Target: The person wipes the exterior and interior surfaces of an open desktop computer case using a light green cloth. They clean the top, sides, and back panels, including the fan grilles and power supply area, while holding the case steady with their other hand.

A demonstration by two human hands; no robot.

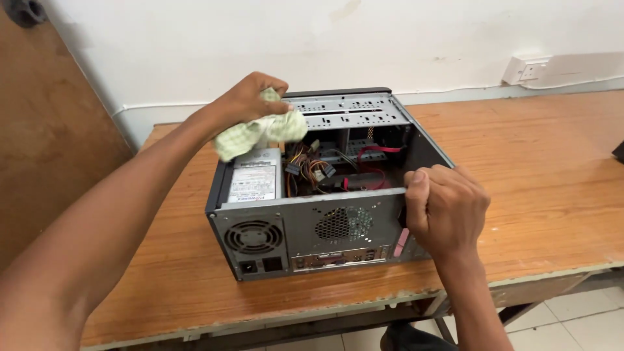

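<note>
Hands, 2 of them, work at 1 open computer case lying on its side near the front edge of a wooden table. The left hand is closed around 1 crumpled green-and-white checked cloth, held over the far left part of the case, just above the power supply box. The right hand is curled shut on the case's near right corner, thumb up against the top rim of the rear panel.

On that rear panel I count 2 round vents: 1 fan grille at the left and 1 perforated patch in the middle, with a row of ports below. Inside, a tangle of coloured wires and 1 red flat cable fill the middle, lying in the way of the case floor beneath. 2 perforated metal drive brackets span the far end.

Behind stands a white wall with 1 wall socket at the right and a thin cable running along it. Below the table's front edge, pale floor tiles show.
</note>
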